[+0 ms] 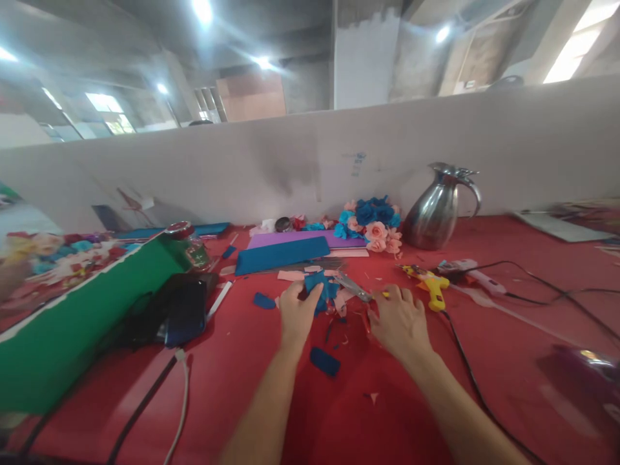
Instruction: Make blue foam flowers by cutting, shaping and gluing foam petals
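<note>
In the head view, two hands work over one red bench [504,352], apart from each other. The left hand [296,309] is pinched, thumb against fingers, on the blue paper [316,281], which lies mid-bench over a small heap of pink and blue scraps [341,301], too tangled to count. The right hand [401,318], palm down, touches one pair of scissors [355,288] near its red handles; I cannot tell how firmly its fingers are closed there. The blades point left, toward the paper. Two loose blue pieces lie near the left hand: one to its left [264,301], one nearer the wearer [324,361]. Behind are one blue sheet [283,255] and, partly beneath it, one purple sheet [346,240]. One bunch of flowers [375,227], in blue and pink, stands beside one steel jug [431,216]; its blooms overlap past counting. Right of the right hand are two glue guns, one yellow [436,289] and one pale [477,278], each with a dark cord. At left, one phone [186,314] lies near one green panel [87,323]. One pale wall [223,174] runs behind everything.
</note>
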A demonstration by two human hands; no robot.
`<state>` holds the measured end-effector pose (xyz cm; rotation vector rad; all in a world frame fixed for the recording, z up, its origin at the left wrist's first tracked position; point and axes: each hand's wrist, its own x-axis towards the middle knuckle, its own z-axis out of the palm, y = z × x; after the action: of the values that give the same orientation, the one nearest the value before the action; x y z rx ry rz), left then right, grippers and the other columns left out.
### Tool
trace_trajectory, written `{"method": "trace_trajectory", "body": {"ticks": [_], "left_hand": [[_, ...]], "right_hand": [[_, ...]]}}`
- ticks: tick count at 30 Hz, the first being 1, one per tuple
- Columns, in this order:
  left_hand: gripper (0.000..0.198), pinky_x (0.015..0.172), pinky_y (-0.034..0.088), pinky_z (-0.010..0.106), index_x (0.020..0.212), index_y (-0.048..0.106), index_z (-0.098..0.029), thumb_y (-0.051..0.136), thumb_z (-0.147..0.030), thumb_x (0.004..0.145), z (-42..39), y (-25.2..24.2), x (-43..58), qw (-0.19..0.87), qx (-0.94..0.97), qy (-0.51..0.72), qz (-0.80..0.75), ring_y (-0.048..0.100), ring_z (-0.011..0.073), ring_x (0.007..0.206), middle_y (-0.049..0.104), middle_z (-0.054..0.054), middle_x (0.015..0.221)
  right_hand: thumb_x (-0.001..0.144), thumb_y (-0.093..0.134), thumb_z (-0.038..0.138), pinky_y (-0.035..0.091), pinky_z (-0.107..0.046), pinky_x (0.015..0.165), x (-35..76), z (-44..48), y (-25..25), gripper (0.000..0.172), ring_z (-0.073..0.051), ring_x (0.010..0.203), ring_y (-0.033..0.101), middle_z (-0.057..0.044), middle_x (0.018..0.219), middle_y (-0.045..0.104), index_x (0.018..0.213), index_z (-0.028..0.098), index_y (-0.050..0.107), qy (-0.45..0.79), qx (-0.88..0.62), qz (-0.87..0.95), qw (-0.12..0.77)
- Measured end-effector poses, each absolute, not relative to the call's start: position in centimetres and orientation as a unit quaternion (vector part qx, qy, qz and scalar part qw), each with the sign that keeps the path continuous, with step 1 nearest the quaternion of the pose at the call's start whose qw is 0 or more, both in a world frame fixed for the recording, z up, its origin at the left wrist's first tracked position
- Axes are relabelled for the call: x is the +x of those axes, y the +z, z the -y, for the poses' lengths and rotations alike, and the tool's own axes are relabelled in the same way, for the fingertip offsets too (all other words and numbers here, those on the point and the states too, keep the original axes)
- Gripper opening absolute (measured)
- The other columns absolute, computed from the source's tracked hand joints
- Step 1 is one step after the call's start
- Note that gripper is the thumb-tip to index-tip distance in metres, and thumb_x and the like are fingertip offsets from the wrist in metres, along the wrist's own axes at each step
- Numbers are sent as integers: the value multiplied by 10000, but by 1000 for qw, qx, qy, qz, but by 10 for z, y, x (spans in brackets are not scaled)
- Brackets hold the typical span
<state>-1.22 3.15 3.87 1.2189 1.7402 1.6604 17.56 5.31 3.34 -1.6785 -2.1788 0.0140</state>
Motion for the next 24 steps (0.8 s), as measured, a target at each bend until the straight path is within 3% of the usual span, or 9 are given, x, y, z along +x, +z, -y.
{"method": "trace_trajectory", "body": {"ticks": [3, 6, 9, 13, 18, 24], "left_hand": [[180, 610, 385, 260, 598, 642, -174, 673, -301, 723, -29, 37, -4, 118, 516, 551, -645, 494, 148, 610, 597, 14, 634], [122, 642, 384, 251, 589, 645, -197, 691, -201, 702, -26, 36, 7, 146, 548, 566, -599, 496, 162, 641, 591, 25, 661], [183, 665, 388, 227, 576, 657, -213, 687, -44, 640, -24, 36, 18, 259, 532, 609, -527, 506, 174, 693, 602, 38, 700], [294, 696, 392, 204, 570, 673, -202, 639, 90, 562, -25, 37, 27, 364, 478, 631, -490, 519, 182, 773, 602, 44, 737], [276, 770, 407, 221, 634, 708, -219, 642, 45, 587, -26, 39, 25, 364, 523, 582, -505, 535, 182, 837, 616, 25, 817], [101, 739, 410, 219, 640, 707, -191, 667, -111, 687, -27, 38, 20, 428, 489, 581, -489, 544, 166, 810, 613, 35, 812]], "right_hand": [[835, 497, 198, 443, -377, 837, 163, -44, 38, 179, -245, 953, 589, -105, 985, 648, 942, 194, 639, 133, -475, 794, 356], [862, 538, 318, 469, -319, 781, 148, -37, 36, 134, -196, 860, 599, -63, 914, 652, 907, 209, 602, 306, -366, 767, 428], [838, 582, 393, 465, -312, 730, 141, -37, 32, 188, -184, 782, 586, -47, 844, 630, 848, 208, 548, 366, -373, 726, 447], [836, 561, 325, 452, -315, 725, 145, -43, 28, 116, -183, 777, 570, -39, 836, 609, 855, 214, 532, 363, -400, 700, 467], [852, 521, 306, 446, -328, 763, 149, -53, 24, 104, -196, 824, 568, -49, 863, 616, 862, 210, 559, 369, -382, 701, 476], [857, 497, 303, 451, -313, 757, 148, -59, 18, 114, -186, 793, 568, -24, 809, 589, 836, 215, 566, 457, -353, 661, 478]]}}
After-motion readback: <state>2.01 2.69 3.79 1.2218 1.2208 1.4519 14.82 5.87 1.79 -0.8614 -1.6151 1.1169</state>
